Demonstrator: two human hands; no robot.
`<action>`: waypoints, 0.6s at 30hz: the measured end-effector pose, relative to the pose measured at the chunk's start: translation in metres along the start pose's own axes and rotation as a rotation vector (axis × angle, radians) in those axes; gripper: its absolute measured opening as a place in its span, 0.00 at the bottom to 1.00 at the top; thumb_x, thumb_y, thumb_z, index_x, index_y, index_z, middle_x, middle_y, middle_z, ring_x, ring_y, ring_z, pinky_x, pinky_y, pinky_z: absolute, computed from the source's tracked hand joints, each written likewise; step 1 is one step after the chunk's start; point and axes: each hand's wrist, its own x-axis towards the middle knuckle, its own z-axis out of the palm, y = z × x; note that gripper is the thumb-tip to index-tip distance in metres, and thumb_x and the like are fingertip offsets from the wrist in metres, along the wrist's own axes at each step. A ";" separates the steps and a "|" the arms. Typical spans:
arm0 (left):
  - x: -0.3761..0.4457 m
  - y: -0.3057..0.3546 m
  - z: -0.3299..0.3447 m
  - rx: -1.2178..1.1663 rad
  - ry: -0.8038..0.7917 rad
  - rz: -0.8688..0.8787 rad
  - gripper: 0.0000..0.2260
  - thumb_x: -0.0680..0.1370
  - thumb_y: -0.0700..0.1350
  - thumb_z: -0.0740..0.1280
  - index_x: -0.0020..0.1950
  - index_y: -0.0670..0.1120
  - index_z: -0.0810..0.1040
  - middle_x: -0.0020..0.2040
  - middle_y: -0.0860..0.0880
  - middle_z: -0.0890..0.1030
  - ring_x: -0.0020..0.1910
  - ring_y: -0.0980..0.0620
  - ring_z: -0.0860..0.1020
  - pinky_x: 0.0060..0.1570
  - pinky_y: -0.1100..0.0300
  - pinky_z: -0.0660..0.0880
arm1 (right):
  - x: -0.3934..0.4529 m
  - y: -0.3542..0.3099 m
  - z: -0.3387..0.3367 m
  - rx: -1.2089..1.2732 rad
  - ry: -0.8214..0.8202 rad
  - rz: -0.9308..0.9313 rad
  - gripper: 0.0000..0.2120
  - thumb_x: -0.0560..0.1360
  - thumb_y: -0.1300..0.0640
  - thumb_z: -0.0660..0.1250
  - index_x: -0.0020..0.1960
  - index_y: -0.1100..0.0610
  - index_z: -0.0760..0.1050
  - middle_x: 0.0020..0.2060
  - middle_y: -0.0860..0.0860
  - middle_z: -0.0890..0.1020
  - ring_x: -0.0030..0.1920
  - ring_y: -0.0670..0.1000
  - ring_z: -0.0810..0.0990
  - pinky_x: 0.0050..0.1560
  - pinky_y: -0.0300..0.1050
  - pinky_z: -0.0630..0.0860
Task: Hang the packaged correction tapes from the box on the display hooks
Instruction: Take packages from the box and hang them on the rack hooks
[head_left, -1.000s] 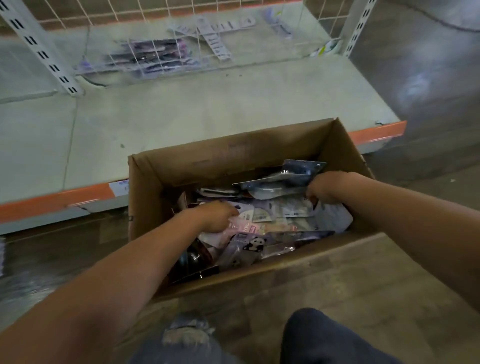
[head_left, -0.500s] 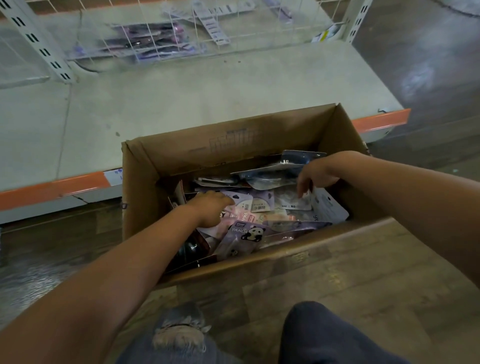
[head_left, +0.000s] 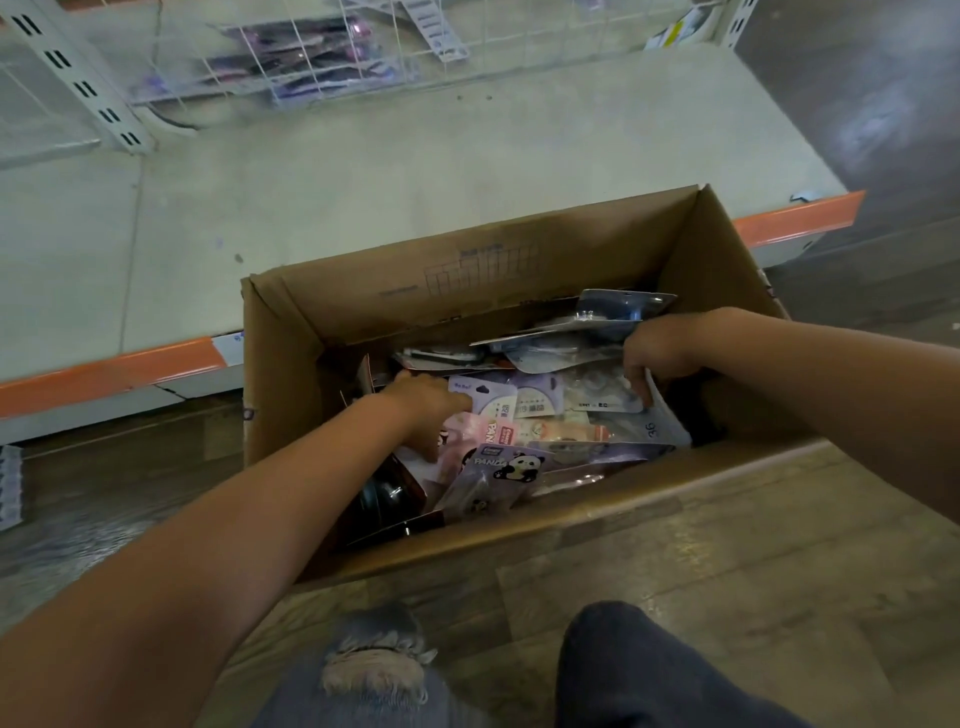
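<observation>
Our left hand presses into the packaged correction tapes heaped in the cardboard box; our right hand pinches the heap's far-right edge. The display hooks lie ahead, beyond the shelf.

1. "PANDA" stands beside a panda drawing on a lilac packaged correction tape at the near side of the cardboard box.
2. "36" stands on a pale package to the right.
3. Other print is too blurred to read.
</observation>
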 end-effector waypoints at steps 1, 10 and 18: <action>-0.001 -0.002 -0.002 -0.025 -0.015 0.014 0.26 0.73 0.51 0.71 0.69 0.52 0.66 0.63 0.47 0.73 0.61 0.47 0.71 0.59 0.52 0.68 | -0.003 0.000 -0.002 -0.005 0.012 -0.009 0.08 0.77 0.62 0.64 0.47 0.52 0.81 0.58 0.51 0.78 0.57 0.51 0.76 0.60 0.45 0.73; -0.065 0.003 -0.035 -0.474 0.087 -0.083 0.14 0.76 0.51 0.68 0.58 0.45 0.76 0.54 0.45 0.79 0.52 0.45 0.77 0.50 0.54 0.72 | -0.063 -0.019 -0.036 0.157 0.192 0.025 0.11 0.77 0.54 0.66 0.57 0.58 0.78 0.49 0.52 0.80 0.54 0.53 0.77 0.44 0.40 0.68; -0.172 0.017 -0.101 -1.647 0.134 -0.301 0.15 0.75 0.44 0.71 0.61 0.46 0.77 0.57 0.48 0.82 0.53 0.49 0.80 0.50 0.56 0.76 | -0.171 -0.045 -0.087 0.669 0.313 0.118 0.20 0.76 0.59 0.67 0.67 0.59 0.70 0.63 0.56 0.75 0.60 0.56 0.74 0.53 0.43 0.69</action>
